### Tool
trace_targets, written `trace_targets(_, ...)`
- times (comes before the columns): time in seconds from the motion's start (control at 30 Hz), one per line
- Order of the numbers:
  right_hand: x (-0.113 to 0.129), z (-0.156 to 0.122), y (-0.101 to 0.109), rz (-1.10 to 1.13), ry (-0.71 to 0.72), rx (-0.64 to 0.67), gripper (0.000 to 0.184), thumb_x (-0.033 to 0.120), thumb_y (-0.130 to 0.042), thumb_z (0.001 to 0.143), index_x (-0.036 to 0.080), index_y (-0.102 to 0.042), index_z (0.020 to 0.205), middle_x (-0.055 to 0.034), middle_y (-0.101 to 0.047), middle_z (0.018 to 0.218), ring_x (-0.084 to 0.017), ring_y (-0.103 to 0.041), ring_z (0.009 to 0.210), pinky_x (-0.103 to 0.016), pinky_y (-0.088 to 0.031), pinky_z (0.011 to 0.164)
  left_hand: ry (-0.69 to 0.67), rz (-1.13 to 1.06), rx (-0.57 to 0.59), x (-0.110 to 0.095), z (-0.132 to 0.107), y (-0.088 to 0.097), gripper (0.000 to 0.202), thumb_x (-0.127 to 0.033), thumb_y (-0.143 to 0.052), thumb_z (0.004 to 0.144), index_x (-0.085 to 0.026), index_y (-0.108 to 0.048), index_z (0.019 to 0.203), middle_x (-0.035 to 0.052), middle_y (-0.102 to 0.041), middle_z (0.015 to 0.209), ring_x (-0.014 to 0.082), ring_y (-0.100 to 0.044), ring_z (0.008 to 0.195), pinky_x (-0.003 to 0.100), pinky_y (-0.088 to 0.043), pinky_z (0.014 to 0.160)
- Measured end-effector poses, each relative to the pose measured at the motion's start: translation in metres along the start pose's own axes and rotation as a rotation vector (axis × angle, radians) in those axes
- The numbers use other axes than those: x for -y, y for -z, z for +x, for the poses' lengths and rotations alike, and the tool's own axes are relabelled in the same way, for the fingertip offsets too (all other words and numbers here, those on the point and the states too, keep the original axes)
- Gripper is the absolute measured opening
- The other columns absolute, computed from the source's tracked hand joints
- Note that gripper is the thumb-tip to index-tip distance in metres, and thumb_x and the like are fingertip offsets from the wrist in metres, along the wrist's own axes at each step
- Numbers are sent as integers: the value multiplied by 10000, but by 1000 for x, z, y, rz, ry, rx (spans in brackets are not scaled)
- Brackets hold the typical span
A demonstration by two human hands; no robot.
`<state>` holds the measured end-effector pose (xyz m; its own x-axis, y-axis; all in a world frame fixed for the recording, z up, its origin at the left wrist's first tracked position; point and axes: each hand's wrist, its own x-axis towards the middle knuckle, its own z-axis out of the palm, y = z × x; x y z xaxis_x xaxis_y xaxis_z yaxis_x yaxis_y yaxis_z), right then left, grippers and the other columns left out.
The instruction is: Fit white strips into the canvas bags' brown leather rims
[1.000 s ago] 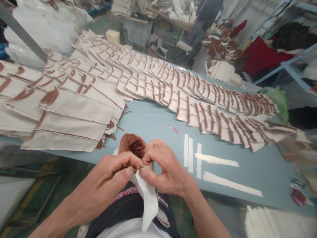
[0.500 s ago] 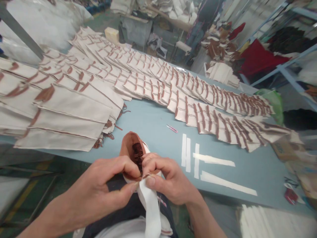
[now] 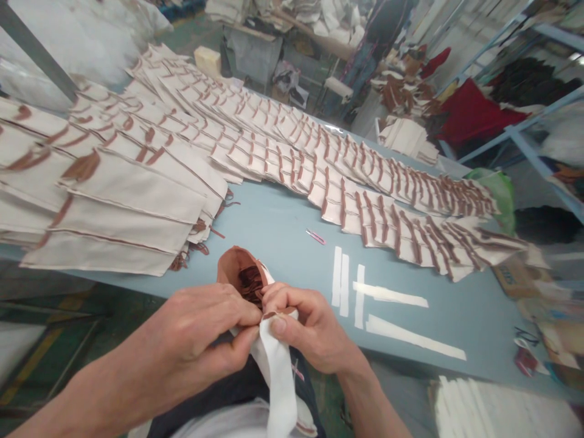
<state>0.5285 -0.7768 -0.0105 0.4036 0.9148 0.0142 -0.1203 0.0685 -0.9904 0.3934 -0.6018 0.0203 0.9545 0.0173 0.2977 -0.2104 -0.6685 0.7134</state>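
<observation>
Between my hands is a sewn piece with a brown lining [image 3: 233, 266] and a white outer side, its open top facing up over the table's near edge. Dark brown gathered material [image 3: 250, 285] shows inside. My left hand [image 3: 201, 331] pinches the rim between thumb and fingers. Right beside it, my right hand [image 3: 314, 331] grips the rim and the upper end of a white strip [image 3: 279, 383], thumb on top. The strip hangs down over my lap. A pink-handled tool [image 3: 297, 371] lies partly hidden behind the strip.
Stacked cream panels with brown strips [image 3: 132, 207] cover the table's left, and overlapping rows [image 3: 365, 207] run along the back. Pink thread snips [image 3: 316, 236] and several white strips [image 3: 336, 277] lie on the blue tabletop [image 3: 274, 213]. A person [image 3: 378, 36] stands beyond the table.
My left fingers have closed in and now pinch the rim nearer my right hand. The sewn piece has tilted slightly left. My right hand keeps its grip.
</observation>
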Motion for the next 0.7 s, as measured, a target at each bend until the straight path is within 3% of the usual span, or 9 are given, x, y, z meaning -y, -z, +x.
trace_targets(0.17,-2,0,-1,-97,12,-5,513,676,-682,1017,224,-619,782,0,-607,792,-179,-562,788,-333,-443,781,93,-11,-58,-2,3,-5,217,-79,-580,927,-213,-705,810,-67,-729,710,77,-665,620,187,-459,653)
trace_targets(0.37,-3,0,0,-138,19,-4,401,524,-704,1034,225,-617,781,5,-632,787,-170,-573,782,-320,-440,771,345,-182,-12,-3,3,-8,237,-172,-629,884,-200,-677,653,-93,-633,542,61,-562,485,149,-403,517)
trace_targets(0.53,0,-1,-3,-217,-4,-35,205,292,-727,941,222,-631,773,20,-661,772,-158,-593,762,-312,-430,775,492,-394,-23,-4,2,-7,227,-234,-628,866,-208,-665,644,-83,-627,543,81,-534,499,153,-412,507)
trace_targets(0.7,3,0,-7,-272,-42,-76,173,287,-701,898,219,-627,757,25,-668,745,-144,-574,711,-301,-436,753,625,-505,21,-6,5,-4,264,-360,-577,878,-209,-628,668,-51,-593,591,119,-528,545,191,-437,508)
